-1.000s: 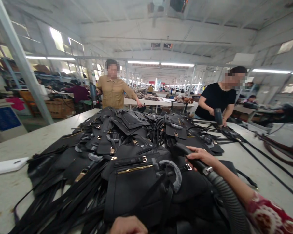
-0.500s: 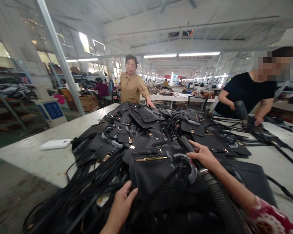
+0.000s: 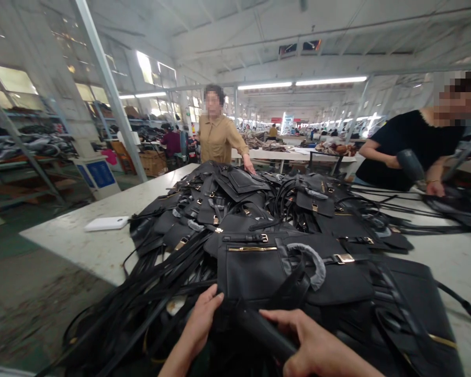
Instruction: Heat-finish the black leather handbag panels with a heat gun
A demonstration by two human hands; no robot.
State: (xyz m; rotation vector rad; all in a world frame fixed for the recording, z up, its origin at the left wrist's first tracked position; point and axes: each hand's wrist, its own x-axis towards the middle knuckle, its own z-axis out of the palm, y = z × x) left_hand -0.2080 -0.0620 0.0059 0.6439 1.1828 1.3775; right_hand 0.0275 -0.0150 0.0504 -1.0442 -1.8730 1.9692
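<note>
A black bag (image 3: 255, 272) with a gold zipper, a buckle and a plastic-wrapped handle (image 3: 316, 262) lies in front of me. My left hand (image 3: 200, 322) pinches the bag's lower left edge between thumb and fingers. Low in the view, my right hand (image 3: 310, 340) is wrapped round a black tube-like nozzle (image 3: 265, 332), which points up and left over the bag's lower part. The lower part of the nozzle is hidden behind the hand and the frame edge.
Black bags and straps (image 3: 168, 262) are heaped on the pale table (image 3: 74, 235). A white device (image 3: 107, 223) lies at left. Across the table, a person in tan (image 3: 217, 139) touches the heap; at right, a person in black (image 3: 412, 141) holds a dark blower (image 3: 410, 165).
My right hand has come down and left with the nozzle, from the bag's handle to its lower edge. The person at right has moved the blower higher.
</note>
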